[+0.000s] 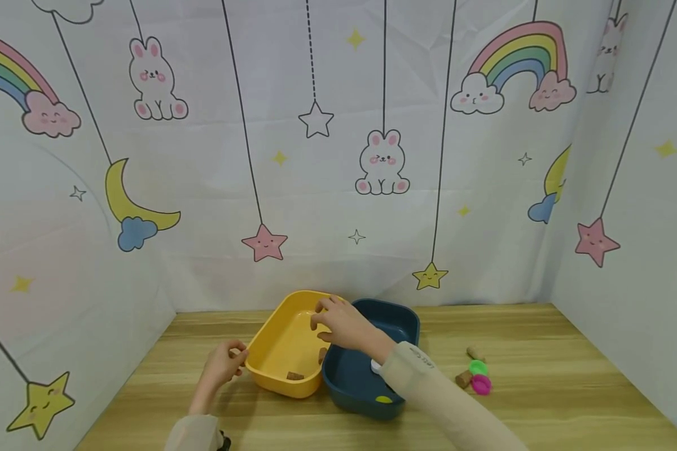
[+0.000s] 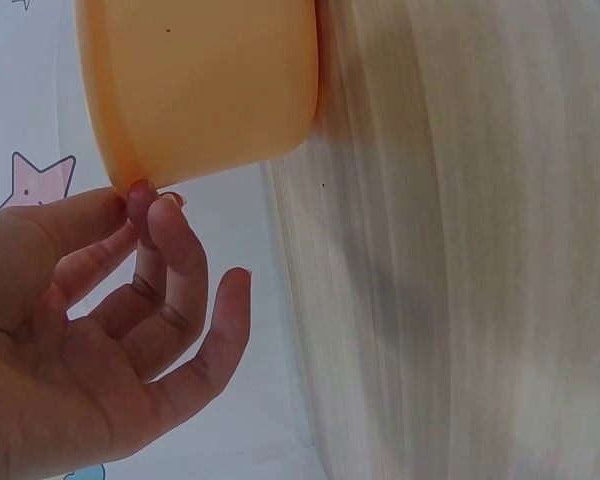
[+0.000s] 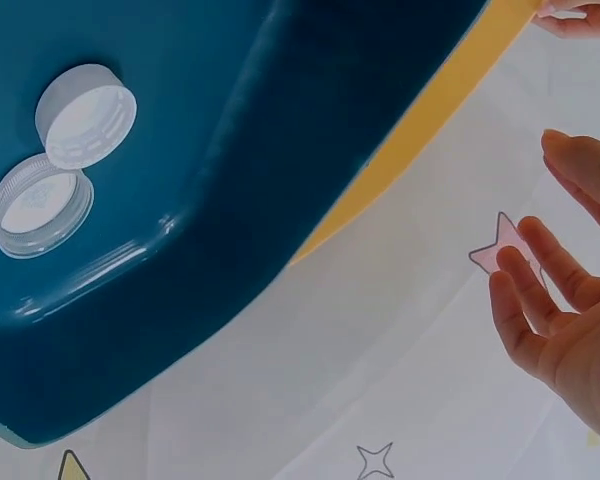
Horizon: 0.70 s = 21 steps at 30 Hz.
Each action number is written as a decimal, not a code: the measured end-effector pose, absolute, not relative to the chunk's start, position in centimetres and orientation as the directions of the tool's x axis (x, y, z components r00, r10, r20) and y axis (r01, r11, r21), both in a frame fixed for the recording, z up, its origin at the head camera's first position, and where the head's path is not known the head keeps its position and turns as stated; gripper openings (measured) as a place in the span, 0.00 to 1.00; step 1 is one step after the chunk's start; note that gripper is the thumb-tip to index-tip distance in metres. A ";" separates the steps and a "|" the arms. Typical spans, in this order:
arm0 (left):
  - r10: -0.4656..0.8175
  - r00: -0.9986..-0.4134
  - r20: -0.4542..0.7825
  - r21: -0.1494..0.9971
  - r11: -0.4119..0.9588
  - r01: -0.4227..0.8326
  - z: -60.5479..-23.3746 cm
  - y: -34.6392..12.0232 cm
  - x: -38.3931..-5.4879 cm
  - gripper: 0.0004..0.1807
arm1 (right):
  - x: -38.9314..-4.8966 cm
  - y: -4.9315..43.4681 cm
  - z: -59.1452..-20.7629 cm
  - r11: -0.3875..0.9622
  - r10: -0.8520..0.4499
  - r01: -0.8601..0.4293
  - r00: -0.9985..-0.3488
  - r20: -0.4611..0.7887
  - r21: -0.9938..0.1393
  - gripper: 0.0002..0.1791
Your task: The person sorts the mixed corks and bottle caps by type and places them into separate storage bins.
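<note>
My left hand (image 1: 222, 364) pinches the rim of a yellow bin (image 1: 282, 341) at its left corner; in the left wrist view, thumb and fingertips meet at that rim. Two brown cork stoppers (image 1: 295, 376) lie inside the bin, one near its front and one by its right wall. Over the yellow bin hovers my right hand (image 1: 343, 322), its fingers loosely bent and holding nothing. A dark blue bin (image 1: 346, 371) stands against the yellow one, under my right forearm. In the right wrist view it contains two white bottle caps (image 3: 85, 115).
A yellow-green round piece (image 1: 383, 399) lies at the front of the blue bin. Right of the bins, on the wooden table (image 1: 558, 369), are a green cap (image 1: 478, 367), a magenta cap (image 1: 481, 384) and two corks (image 1: 463, 379). A patterned white cloth (image 1: 327, 263) rises behind.
</note>
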<state>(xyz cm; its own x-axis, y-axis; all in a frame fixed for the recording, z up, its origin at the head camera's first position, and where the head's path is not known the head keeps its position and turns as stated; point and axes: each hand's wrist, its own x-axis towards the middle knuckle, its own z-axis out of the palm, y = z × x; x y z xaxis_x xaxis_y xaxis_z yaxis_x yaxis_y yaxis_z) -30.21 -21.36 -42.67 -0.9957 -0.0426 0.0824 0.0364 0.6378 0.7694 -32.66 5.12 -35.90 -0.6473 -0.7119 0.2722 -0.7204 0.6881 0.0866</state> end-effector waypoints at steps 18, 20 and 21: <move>-0.013 -0.995 0.097 0.799 0.597 0.070 -43.2 -21.9 -30.6 0.08 | -32.1 9.6 -36.0 0.650 -0.720 -0.760 -0.604 0.343 0.026 0.05; -0.030 -0.996 0.084 0.790 0.611 0.048 -42.9 -21.6 -30.4 0.08 | -32.2 10.3 -36.3 0.647 -0.723 -0.762 -0.599 0.345 0.034 0.05; -0.036 -0.996 0.078 0.785 0.618 0.039 -42.8 -21.5 -30.3 0.08 | -32.2 10.7 -36.5 0.649 -0.722 -0.759 -0.599 0.345 0.042 0.05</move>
